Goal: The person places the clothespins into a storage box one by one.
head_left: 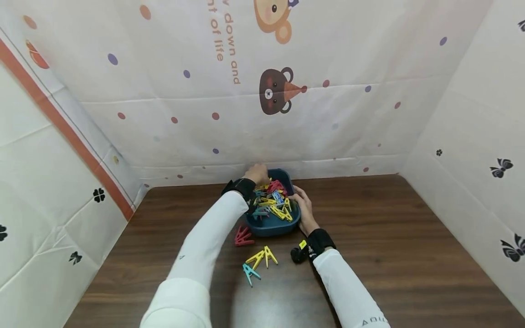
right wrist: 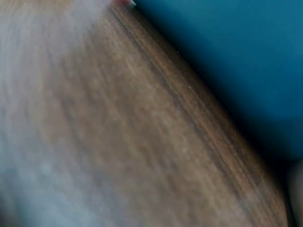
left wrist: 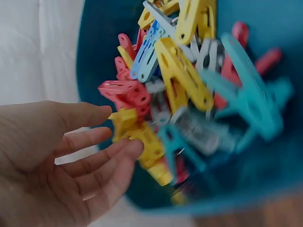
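A blue plastic basket stands on the table, holding a heap of plastic clothespins in yellow, red, blue, grey and teal. My left hand reaches over its far left side. In the left wrist view, the thumb and bent, spread fingers of that hand lie at a yellow clothespin near the wall, fingertips right at it. My right hand grips the right rim of the basket, fingers at the edge. The right wrist view shows the blue basket wall close up, with most of that hand hidden.
On the wooden table, in front of the basket, lie red clothespins, yellow clothespins and a teal clothespin. A printed white curtain hangs right behind the far table edge, with more sheeting on both sides.
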Available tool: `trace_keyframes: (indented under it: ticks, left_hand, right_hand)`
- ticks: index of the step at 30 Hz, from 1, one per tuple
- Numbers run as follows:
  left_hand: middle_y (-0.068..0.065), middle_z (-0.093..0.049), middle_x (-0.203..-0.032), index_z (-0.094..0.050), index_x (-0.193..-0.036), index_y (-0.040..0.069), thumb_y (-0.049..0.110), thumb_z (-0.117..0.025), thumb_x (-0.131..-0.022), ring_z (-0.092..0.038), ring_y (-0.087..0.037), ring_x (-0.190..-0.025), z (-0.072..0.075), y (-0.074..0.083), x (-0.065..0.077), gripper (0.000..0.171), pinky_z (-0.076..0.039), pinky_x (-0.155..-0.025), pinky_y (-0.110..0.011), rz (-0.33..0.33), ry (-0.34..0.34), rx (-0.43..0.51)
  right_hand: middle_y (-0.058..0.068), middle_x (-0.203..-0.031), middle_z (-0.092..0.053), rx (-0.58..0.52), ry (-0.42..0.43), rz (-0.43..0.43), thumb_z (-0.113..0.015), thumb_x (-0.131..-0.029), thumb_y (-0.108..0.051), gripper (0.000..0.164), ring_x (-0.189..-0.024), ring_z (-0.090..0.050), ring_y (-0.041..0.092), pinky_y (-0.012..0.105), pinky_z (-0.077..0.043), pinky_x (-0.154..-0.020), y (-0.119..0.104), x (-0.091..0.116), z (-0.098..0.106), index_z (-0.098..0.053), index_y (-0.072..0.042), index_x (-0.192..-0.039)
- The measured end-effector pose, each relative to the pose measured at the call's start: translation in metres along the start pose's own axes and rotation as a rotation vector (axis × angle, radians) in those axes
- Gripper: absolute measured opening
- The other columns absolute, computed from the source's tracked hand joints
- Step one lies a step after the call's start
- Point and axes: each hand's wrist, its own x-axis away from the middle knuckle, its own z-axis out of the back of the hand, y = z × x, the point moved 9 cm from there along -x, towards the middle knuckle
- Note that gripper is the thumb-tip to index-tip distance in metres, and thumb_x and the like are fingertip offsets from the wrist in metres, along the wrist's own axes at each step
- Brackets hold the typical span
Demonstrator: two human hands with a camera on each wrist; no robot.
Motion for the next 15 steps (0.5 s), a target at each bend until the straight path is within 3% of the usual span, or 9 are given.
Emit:
trace_keyframes:
  ticks: [3, 6, 8, 10, 12, 15]
  left_hand:
    - [0.001, -0.036, -0.063, -0.047, -0.066, 0.015, 0.021, -0.063, -0.102, -0.038, -0.014, -0.056, 0.012, 0.016, 0.024, 0.04, -0.035, -0.055, -0.029, -0.116, 0.049, -0.163]
    - [0.002, -0.038, -0.064, -0.05, -0.071, 0.015, 0.019, -0.063, -0.101, -0.038, -0.012, -0.055, 0.018, 0.041, 0.072, 0.033, -0.034, -0.052, -0.026, -0.315, 0.106, -0.277]
    - [0.003, -0.049, -0.066, -0.059, -0.076, 0.014, 0.018, -0.064, -0.1, -0.045, -0.009, -0.058, 0.014, 0.056, 0.113, 0.025, -0.038, -0.052, -0.023, -0.462, 0.121, -0.312]
    - [0.004, -0.062, -0.074, -0.067, -0.086, 0.015, 0.02, -0.067, -0.099, -0.055, -0.007, -0.064, -0.002, 0.068, 0.154, 0.014, -0.044, -0.056, -0.02, -0.616, 0.081, -0.351]
    - [0.005, -0.07, -0.09, -0.073, -0.1, 0.017, 0.024, -0.07, -0.098, -0.062, -0.005, -0.074, -0.027, 0.072, 0.192, 0.008, -0.048, -0.062, -0.017, -0.757, -0.021, -0.402]
    - [0.008, -0.068, -0.115, -0.071, -0.116, 0.025, 0.03, -0.074, -0.095, -0.062, 0.0, -0.095, -0.071, 0.064, 0.242, 0.022, -0.048, -0.069, -0.011, -0.928, -0.193, -0.52]
  right_hand:
    - [0.014, -0.156, -0.044, 0.015, 0.015, 0.002, -0.053, -0.101, -0.016, 0.05, -0.128, -0.049, 0.03, 0.037, -0.043, -0.103, 0.001, 0.004, 0.0, -0.048, -0.014, -0.15]
    - [0.014, -0.155, -0.044, 0.025, 0.02, 0.007, -0.053, -0.101, -0.016, 0.049, -0.127, -0.048, 0.029, 0.034, -0.043, -0.101, 0.004, 0.006, 0.001, -0.048, -0.013, -0.15]
    - [0.014, -0.156, -0.044, 0.015, 0.022, 0.013, -0.052, -0.101, -0.015, 0.049, -0.126, -0.049, 0.027, 0.03, -0.044, -0.098, 0.004, 0.007, 0.001, -0.048, -0.012, -0.15]
    - [0.014, -0.156, -0.043, 0.006, 0.019, 0.02, -0.051, -0.101, -0.014, 0.05, -0.126, -0.049, 0.027, 0.027, -0.045, -0.094, 0.003, 0.007, 0.002, -0.047, -0.011, -0.151]
    - [0.014, -0.156, -0.043, -0.009, 0.026, 0.017, -0.052, -0.101, -0.014, 0.05, -0.126, -0.049, 0.027, 0.024, -0.046, -0.091, 0.002, 0.008, 0.003, -0.048, -0.012, -0.151]
    - [0.015, -0.157, -0.043, -0.012, 0.03, 0.008, -0.052, -0.101, -0.014, 0.05, -0.126, -0.049, 0.026, 0.022, -0.048, -0.088, 0.0, 0.009, 0.002, -0.048, -0.012, -0.151]
